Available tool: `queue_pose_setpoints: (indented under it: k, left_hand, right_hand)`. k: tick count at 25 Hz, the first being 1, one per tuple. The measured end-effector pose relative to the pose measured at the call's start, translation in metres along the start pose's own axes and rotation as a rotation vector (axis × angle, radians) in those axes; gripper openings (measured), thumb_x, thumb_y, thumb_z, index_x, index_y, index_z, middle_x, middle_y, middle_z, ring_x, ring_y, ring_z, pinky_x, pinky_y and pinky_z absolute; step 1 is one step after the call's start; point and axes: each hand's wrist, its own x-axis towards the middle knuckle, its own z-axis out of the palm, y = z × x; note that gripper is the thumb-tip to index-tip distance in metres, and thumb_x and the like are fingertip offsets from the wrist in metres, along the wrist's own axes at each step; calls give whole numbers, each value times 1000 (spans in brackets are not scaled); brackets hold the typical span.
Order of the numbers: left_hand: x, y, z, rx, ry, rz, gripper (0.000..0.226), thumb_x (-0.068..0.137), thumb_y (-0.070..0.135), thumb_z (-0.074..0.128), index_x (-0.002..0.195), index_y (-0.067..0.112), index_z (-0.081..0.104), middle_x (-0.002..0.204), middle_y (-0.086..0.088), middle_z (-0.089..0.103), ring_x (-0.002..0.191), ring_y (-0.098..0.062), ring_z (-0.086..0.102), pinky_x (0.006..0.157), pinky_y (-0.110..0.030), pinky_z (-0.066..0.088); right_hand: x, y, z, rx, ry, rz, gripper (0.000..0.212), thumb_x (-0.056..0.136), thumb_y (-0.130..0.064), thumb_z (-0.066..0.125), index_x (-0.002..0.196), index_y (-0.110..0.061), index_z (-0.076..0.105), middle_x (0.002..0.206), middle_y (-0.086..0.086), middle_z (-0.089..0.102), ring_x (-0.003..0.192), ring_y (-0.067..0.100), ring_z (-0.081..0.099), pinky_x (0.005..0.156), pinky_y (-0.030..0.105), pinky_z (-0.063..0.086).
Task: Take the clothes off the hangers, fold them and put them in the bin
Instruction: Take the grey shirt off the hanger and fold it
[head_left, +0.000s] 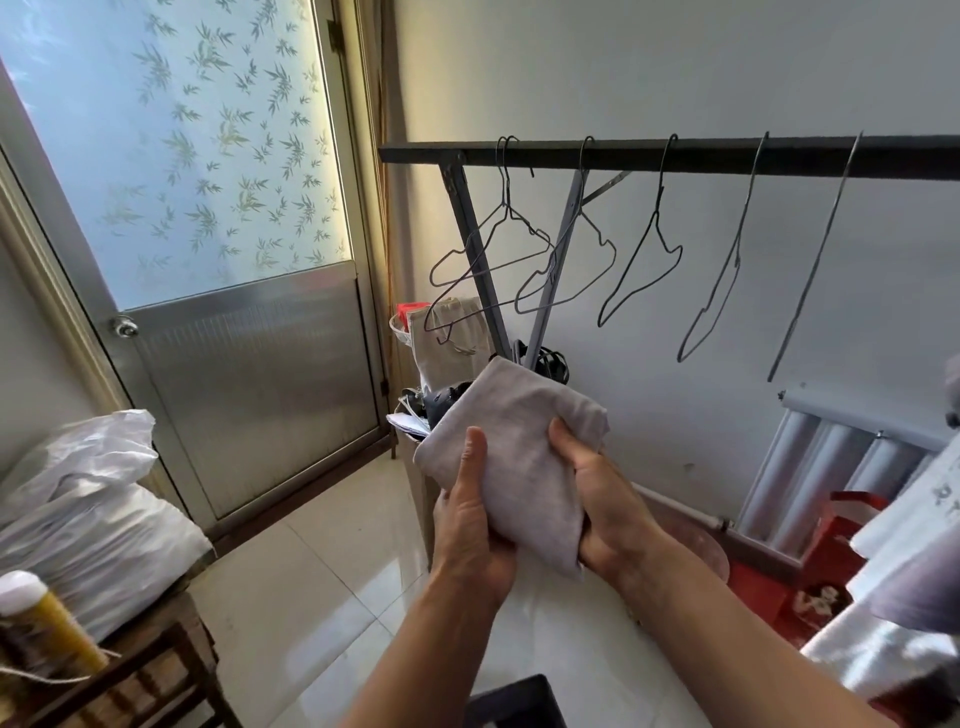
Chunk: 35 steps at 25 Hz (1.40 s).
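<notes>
A folded light grey garment (511, 436) is held in the air in front of me, below the rack. My left hand (470, 525) grips its left edge with the thumb lying up over the cloth. My right hand (605, 499) grips its right side, fingers curled round the fold. Several bare wire hangers (644, 260) hang from the dark rail (675, 156) above. A dark bin's corner (511, 701) shows at the bottom edge, below my arms.
A frosted glass door (208, 208) stands at the left. White sacks (88, 499) lie on a wooden crate (145, 670) at the lower left. A cluttered box with a beige bag (447, 338) stands under the rack. A radiator (831, 467) and red bags (831, 545) are at the right.
</notes>
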Motion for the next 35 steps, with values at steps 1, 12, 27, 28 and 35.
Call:
queue_pose_setpoints:
  k: [1,12,27,28,35]
  left_hand:
    - [1,0,-2,-1,34,0,91,54,39,93,129,4,57,122,-23,65,113,-42,63,101,-64,41]
    - [7,42,-42,261,124,-42,68,73,45,70,129,9,58,118,-20,68,107,-39,66,81,-50,56]
    - [82,91,-167,790,297,-244,55,73,55,70,107,12,68,103,-10,75,91,-26,73,79,-40,60]
    - [89,83,-180,842,326,-219,54,69,54,73,102,11,69,99,-9,76,85,-23,74,74,-36,60]
    - [149,22,-281,1007,524,-30,35,75,43,79,94,16,67,88,-2,74,82,-18,72,77,-40,60]
  right_hand:
    - [1,4,-1,7,10,-2,43,86,-32,64,121,-8,62,105,16,73,90,27,73,64,35,58]
    - [26,23,-19,-556,23,-6,67,63,-29,75,124,-13,50,112,8,66,89,20,64,58,27,47]
    - [133,134,3,-397,-67,304,41,76,-23,76,110,-2,65,108,19,71,94,33,71,76,44,60]
    - [145,147,0,-385,-53,322,41,75,-23,76,109,-3,66,107,18,72,94,33,71,80,45,59]
    - [206,247,-65,-383,-14,464,34,74,2,72,107,-1,64,94,16,73,84,28,70,74,38,60]
